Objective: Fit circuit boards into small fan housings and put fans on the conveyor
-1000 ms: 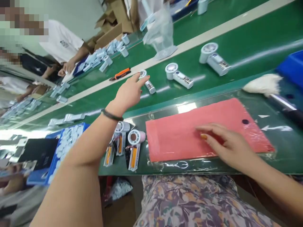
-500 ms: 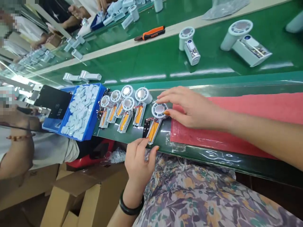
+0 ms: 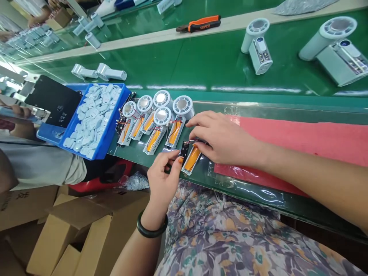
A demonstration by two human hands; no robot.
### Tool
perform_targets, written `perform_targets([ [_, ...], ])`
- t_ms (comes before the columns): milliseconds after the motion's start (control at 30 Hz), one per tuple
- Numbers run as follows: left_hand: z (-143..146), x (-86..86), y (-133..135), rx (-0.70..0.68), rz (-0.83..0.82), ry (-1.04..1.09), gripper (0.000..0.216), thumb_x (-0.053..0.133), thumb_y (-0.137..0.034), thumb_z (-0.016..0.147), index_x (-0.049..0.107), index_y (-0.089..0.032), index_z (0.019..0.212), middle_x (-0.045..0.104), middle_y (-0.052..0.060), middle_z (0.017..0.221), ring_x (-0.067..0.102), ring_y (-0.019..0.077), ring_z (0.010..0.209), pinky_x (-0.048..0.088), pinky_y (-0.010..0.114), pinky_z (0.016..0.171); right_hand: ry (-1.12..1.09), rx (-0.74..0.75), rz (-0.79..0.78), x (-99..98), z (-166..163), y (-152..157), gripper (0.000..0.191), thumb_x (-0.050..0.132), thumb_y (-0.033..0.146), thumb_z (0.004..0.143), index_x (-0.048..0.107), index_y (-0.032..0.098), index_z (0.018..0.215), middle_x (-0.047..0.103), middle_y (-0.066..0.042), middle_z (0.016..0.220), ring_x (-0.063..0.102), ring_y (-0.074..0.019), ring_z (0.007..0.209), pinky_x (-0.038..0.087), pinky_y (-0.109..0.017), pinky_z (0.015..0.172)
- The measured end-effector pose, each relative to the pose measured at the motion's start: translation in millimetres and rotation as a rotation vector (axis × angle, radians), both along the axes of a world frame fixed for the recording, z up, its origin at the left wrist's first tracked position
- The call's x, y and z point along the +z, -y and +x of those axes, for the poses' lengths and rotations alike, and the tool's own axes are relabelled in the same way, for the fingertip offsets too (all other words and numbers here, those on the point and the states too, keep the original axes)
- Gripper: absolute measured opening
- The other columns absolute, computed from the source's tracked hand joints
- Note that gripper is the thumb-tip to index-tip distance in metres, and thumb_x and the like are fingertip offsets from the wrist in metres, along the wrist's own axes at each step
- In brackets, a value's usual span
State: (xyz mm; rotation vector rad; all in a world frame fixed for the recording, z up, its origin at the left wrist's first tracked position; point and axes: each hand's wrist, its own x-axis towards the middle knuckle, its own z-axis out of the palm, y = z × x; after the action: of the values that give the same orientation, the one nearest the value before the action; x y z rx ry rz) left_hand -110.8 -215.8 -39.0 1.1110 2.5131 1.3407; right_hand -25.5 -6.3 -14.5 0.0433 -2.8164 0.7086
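An open white fan half with an orange battery (image 3: 192, 159) and a small black circuit board lies at the near edge of the green bench. My right hand (image 3: 222, 138) covers its round head, fingers curled over it. My left hand (image 3: 162, 178) pinches the black board end from below. Just left of it lie several more open fan halves (image 3: 156, 124) in a row, each with an orange battery. A red mat (image 3: 301, 142) under clear film lies beneath my right wrist.
A blue bin (image 3: 113, 126) of small white parts stands at the left, a black box (image 3: 53, 101) beside it. Closed white fans (image 3: 257, 46) and orange-handled pliers (image 3: 199, 23) lie on the green conveyor (image 3: 201, 65). Cardboard boxes (image 3: 83, 234) stand below the bench. A person sits at the left.
My left hand came back from the conveyor to the bench edge and took the board end. My right hand slid from the red mat onto the nearest fan half and drew it closer.
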Motion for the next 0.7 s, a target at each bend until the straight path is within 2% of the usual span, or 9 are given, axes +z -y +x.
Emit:
perform_targets([
  [67,1,0.2,-5,-0.041,0.016,0.111,0.024,0.069,-0.028,0.093,0.076,-0.021,0.114,0.071,0.001,0.087,0.062,0.0124,0.072,0.049,0.024,0.066,-0.03,0.005,-0.041,-4.0,0,-1,0.017,0.055,0.017,0.094,0.071,0.018,0.098,0.067,-0.012,0.133,0.053,-0.0315,0.13,0.044,-0.048,0.104],
  [167,3,6.9,-12,-0.054,0.028,0.16,0.028,0.07,-0.025,0.09,0.077,-0.022,0.117,0.067,0.0,0.081,0.057,0.0111,0.068,0.046,0.023,0.062,-0.09,0.019,-0.107,-8.3,1,-3,0.018,0.056,0.016,0.093,0.07,0.019,0.103,0.067,-0.012,0.133,0.053,-0.0306,0.131,0.044,-0.047,0.103],
  [267,3,21.1,-17,-0.038,0.02,0.158,0.03,0.068,-0.023,0.089,0.079,-0.023,0.117,0.06,-0.002,0.075,0.051,0.0103,0.066,0.045,0.023,0.062,-0.143,0.012,-0.153,-9.8,2,-3,0.017,0.057,0.019,0.094,0.069,0.02,0.106,0.068,-0.011,0.132,0.056,-0.029,0.128,0.043,-0.046,0.103],
  [367,3,33.8,-18,-0.02,0.007,0.248,0.031,0.068,-0.023,0.089,0.079,-0.025,0.118,0.057,-0.002,0.074,0.049,0.0099,0.065,0.045,0.023,0.063,-0.154,-0.012,-0.176,-9.1,3,-4,0.014,0.055,0.018,0.095,0.068,0.02,0.1,0.07,-0.01,0.126,0.06,-0.0264,0.12,0.043,-0.044,0.101],
  [467,6,37.5,-19,0.009,0.036,0.319,0.036,0.07,-0.023,0.087,0.077,-0.025,0.123,0.055,-0.003,0.075,0.048,0.0094,0.065,0.043,0.021,0.06,-0.129,-0.007,-0.173,-8.1,3,-5,0.013,0.056,0.019,0.094,0.067,0.02,0.099,0.07,-0.01,0.124,0.06,-0.0268,0.119,0.044,-0.043,0.099],
  [633,15,33.1,-19,0.014,0.047,0.195,0.046,0.068,-0.019,0.088,0.069,-0.025,0.134,0.051,-0.004,0.076,0.045,0.0085,0.063,0.042,0.02,0.059,-0.099,-0.003,-0.172,-7.6,2,-3,0.021,0.057,0.021,0.095,0.066,0.017,0.113,0.067,-0.013,0.131,0.055,-0.0304,0.127,0.043,-0.047,0.103],
  [700,18,33.5,-18,0.002,0.038,0.114,0.047,0.067,-0.017,0.089,0.068,-0.026,0.135,0.052,-0.004,0.076,0.046,0.0083,0.064,0.043,0.021,0.062,-0.086,-0.004,-0.171,-7.0,1,-2,0.018,0.056,0.02,0.095,0.067,0.016,0.11,0.067,-0.014,0.13,0.055,-0.031,0.127,0.043,-0.048,0.104],
])
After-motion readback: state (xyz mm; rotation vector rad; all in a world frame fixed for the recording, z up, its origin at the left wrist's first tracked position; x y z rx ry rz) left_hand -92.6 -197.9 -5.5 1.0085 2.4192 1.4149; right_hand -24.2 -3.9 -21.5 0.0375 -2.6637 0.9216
